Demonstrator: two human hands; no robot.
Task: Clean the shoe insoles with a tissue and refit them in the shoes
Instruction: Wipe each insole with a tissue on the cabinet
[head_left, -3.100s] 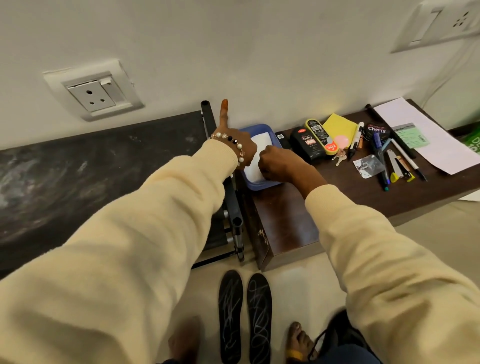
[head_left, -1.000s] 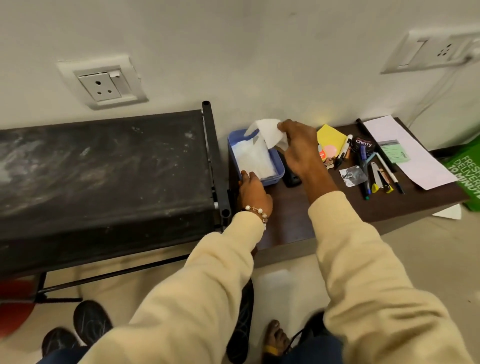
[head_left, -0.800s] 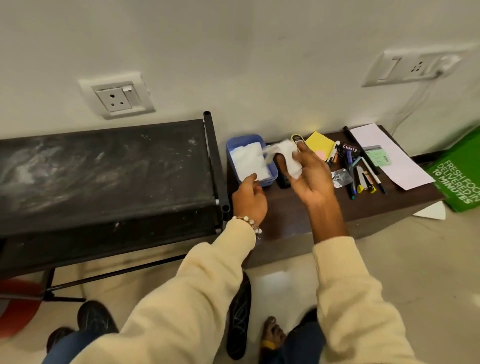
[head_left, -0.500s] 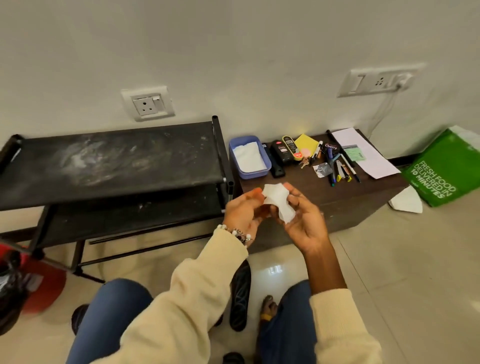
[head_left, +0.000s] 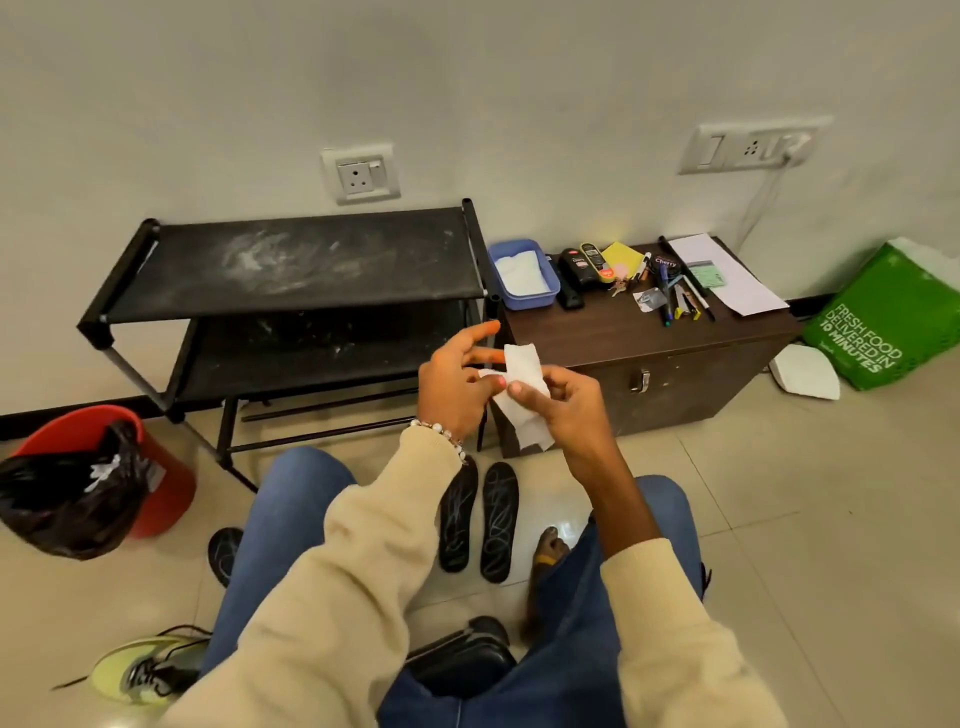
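Both hands, my right hand (head_left: 563, 410) and left hand (head_left: 457, 387), pinch the tissue (head_left: 522, 387) between curled fingers; below them both insoles (head_left: 480, 519) lie unwiped on the floor, refitting undone.

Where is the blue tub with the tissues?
The blue tub sits at the left end of the brown cabinet, against the wall, between the black shoe rack and a black bottle.
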